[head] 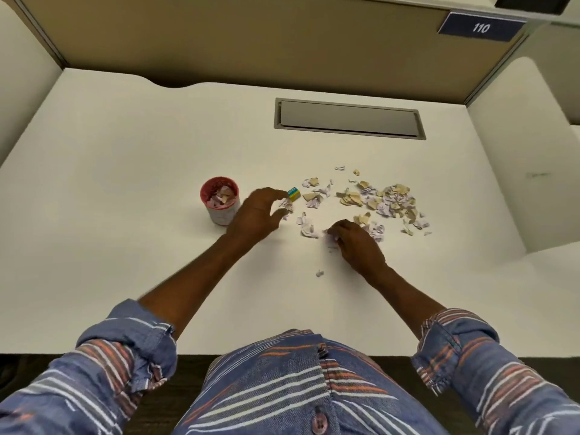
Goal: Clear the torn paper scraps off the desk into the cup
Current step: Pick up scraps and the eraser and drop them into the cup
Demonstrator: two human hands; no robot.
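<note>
A small red-rimmed cup (220, 204) stands on the white desk (125, 183), with several scraps inside. To its right lies a spread of torn tan and pale purple paper scraps (381, 202). My left hand (257, 215) hovers just right of the cup, fingers apart over a few scraps by a small yellow and blue block (294, 194). My right hand (354, 243) rests on the desk below the pile, its fingers curled around pale scraps. A lone scrap (319, 273) lies nearer to me.
A grey rectangular cable hatch (350, 118) is set into the desk behind the scraps. Tan partition walls close the back and sides, with a sign reading 110 (481, 27) at the upper right. The desk's front edge runs just above my shirt.
</note>
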